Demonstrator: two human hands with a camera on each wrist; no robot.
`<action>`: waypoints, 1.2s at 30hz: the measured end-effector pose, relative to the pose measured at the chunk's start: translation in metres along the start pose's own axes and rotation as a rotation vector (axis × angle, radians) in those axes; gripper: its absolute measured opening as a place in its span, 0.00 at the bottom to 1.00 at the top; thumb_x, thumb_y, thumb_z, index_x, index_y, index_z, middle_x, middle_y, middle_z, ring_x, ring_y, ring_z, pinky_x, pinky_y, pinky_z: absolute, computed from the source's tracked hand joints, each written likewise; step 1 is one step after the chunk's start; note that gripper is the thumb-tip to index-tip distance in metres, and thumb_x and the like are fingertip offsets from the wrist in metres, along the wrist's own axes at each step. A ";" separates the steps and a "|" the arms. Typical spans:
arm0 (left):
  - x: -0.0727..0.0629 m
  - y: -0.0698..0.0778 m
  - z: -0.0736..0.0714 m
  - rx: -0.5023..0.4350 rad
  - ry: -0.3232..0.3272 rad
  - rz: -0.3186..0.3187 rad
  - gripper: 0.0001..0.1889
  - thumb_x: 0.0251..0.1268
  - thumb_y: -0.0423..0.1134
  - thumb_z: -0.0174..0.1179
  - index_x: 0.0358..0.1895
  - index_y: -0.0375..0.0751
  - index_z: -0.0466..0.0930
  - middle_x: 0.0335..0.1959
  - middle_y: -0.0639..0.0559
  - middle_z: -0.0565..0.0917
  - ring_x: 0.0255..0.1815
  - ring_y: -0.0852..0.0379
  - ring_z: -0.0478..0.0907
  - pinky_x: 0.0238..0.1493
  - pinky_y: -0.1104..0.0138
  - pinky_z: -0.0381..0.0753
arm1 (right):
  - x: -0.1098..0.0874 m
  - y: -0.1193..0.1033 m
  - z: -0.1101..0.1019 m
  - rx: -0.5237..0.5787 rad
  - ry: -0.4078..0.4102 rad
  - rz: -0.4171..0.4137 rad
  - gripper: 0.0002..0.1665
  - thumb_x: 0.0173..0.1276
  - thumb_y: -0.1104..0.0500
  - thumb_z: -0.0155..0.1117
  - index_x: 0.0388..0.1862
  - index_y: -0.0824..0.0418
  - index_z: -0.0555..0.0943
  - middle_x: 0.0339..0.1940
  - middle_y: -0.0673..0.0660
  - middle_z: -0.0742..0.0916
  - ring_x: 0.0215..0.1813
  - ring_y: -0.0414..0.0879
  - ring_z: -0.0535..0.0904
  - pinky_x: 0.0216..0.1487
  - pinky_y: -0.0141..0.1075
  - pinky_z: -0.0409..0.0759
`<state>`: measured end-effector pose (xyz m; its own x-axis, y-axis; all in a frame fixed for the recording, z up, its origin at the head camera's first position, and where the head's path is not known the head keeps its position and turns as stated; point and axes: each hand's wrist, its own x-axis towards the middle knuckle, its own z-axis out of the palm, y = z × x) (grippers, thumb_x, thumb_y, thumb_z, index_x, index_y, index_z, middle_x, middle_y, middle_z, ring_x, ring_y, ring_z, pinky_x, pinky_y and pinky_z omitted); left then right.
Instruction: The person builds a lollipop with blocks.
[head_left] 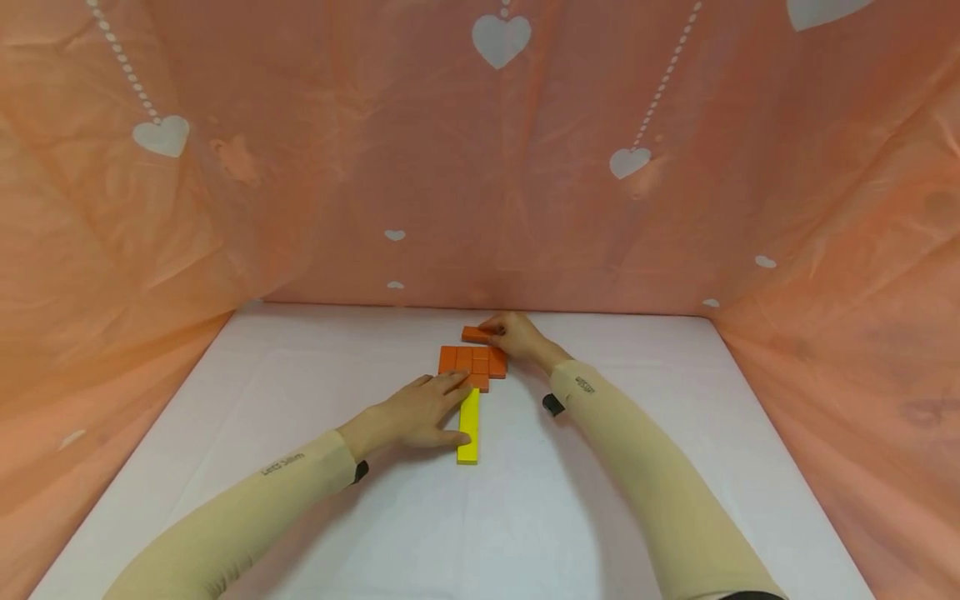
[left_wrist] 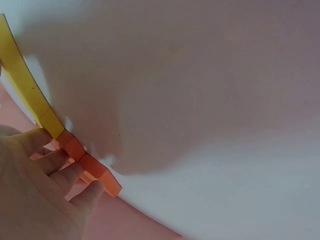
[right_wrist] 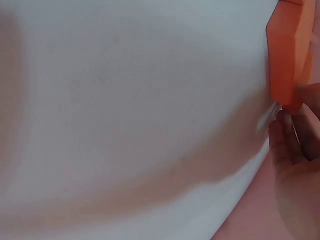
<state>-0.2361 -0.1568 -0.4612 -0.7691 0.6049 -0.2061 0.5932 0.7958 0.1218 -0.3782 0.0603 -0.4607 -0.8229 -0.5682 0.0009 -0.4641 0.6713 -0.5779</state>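
In the head view, several flat orange blocks (head_left: 447, 358) lie side by side on the white table. A yellow strip of blocks (head_left: 468, 429) runs from them toward the person; the left wrist view shows a seam near its orange end. My left hand (head_left: 420, 412) has its fingers spread, fingertips touching the near left orange blocks and thumb against the yellow strip. Just beyond the group, my right hand (head_left: 521, 337) pinches the right end of a separate orange block (head_left: 472, 335), a narrow gap away. In the right wrist view a nearer orange block (right_wrist: 285, 55) partly hides it.
The white table (head_left: 360, 533) extends around the blocks on all sides. Behind it hangs a pink-orange curtain (head_left: 450, 167) with white hearts, which also walls the left and right. A dark wrist strap (head_left: 553, 405) shows under the right sleeve.
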 end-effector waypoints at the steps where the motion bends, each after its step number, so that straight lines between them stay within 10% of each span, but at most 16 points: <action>1: 0.000 0.000 0.000 0.004 -0.003 -0.001 0.49 0.70 0.72 0.55 0.82 0.41 0.59 0.85 0.44 0.55 0.84 0.43 0.55 0.79 0.46 0.60 | 0.000 0.000 0.000 -0.004 0.000 -0.006 0.20 0.76 0.68 0.60 0.64 0.68 0.82 0.65 0.65 0.84 0.69 0.57 0.78 0.72 0.47 0.75; 36: -0.005 0.004 -0.006 -0.023 -0.008 0.008 0.48 0.71 0.69 0.56 0.82 0.40 0.59 0.85 0.43 0.53 0.84 0.42 0.53 0.79 0.43 0.59 | -0.006 0.000 0.015 0.114 0.127 0.154 0.18 0.80 0.60 0.59 0.62 0.65 0.85 0.64 0.63 0.85 0.69 0.57 0.78 0.71 0.48 0.75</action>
<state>-0.2316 -0.1565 -0.4544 -0.7627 0.6109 -0.2125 0.5933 0.7916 0.1460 -0.3680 0.0568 -0.4734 -0.9194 -0.3933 0.0042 -0.2954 0.6833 -0.6677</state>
